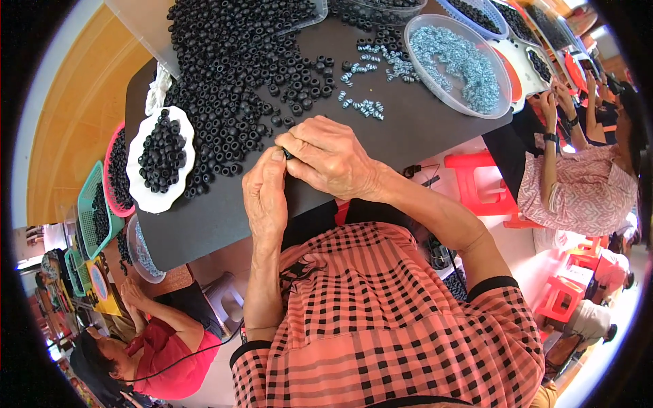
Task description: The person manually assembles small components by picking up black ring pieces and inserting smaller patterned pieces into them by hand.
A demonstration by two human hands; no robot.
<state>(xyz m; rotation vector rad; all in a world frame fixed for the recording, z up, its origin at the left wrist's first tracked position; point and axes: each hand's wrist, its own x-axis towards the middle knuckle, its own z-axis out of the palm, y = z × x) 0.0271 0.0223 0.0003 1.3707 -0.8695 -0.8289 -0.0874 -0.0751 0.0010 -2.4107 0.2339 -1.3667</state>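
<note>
Head view shows two bare hands meeting above the near part of the dark surface [204, 238]. The left hand [264, 194] and the right hand [333, 153] have their fingertips brought together, and between them is a small dark piece [287, 154]. Each grip is nearly closed, pinching this piece — only a little of it can be seen, because the fingers cover the rest, so its exact shape I cannot tell. Also the undersides of both hands are hidden.

Beyond the hands lies a wide heap of black beads [231, 75], with round holes visible in many of them; its far part is cut off by the upper edge. To the left, a white wavy-edged dish [156, 202] carries more such beads. Small blue coils [364, 107] lie loose to the right of the heap, near a clear bowl [502, 102] filled with similar coils. Another clear container [371, 10], farther away, is partly cut off — its contents look black, but are hard to make out.
</note>
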